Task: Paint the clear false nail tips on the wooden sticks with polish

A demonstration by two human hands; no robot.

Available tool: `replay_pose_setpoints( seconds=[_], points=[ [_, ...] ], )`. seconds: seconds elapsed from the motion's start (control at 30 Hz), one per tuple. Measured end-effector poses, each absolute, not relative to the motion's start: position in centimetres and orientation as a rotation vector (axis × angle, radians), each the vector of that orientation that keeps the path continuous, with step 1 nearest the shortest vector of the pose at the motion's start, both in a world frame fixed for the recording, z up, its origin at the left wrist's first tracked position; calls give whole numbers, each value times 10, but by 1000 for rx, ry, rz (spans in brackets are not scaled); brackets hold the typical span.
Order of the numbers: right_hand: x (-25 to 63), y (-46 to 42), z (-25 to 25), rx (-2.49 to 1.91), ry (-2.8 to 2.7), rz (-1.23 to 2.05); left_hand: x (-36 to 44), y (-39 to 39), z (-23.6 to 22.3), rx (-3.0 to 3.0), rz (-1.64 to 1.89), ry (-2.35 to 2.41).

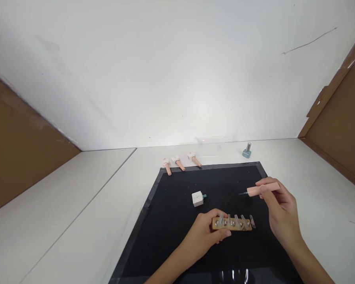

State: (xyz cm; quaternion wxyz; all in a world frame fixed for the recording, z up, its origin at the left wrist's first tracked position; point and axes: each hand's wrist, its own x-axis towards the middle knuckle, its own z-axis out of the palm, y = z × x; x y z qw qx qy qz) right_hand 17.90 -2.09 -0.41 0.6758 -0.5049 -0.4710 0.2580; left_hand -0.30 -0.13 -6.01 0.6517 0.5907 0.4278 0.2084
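The left hand point(207, 228) grips a nail-tip stand point(232, 227). Apart from it, the right hand point(281, 207) pinches a pink brush cap point(253, 191)

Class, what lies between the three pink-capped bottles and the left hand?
In the head view, the open white bottle lies on the black mat between the three bottles and the left hand.

glossy clear-plastic nail tips point(237, 222)
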Motion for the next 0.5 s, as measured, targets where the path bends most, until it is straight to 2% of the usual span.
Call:
replay_pose_setpoints(
  seconds=[0.23,0.5],
  points=[
    [179,-21,-2,-1161,-1069,589,-6,5,-54,1778,446,1203],
    [181,-22,-3,-1170,-1040,617,-11,7,-58,1385,431,1108]
  ],
)
